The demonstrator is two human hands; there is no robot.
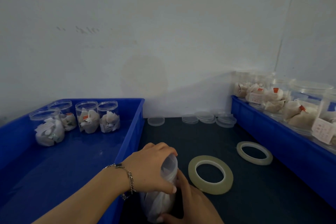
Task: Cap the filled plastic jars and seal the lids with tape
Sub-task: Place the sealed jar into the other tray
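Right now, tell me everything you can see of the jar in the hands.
The jar is clear plastic, round, filled with pale paper-wrapped sachets. It is tilted, lid end away from the camera, over the dark mat between two blue bins. The left hand wraps over its lidded top; the right hand grips its body from the right. Whether the lid is fully seated cannot be told.

Clear plastic jar; glossy blue plastic bins; translucent tape rolls; matt dark tabletop.

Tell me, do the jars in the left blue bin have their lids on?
No, they are open. The four jars in the left blue bin show bare rims; loose lids lie on the table.
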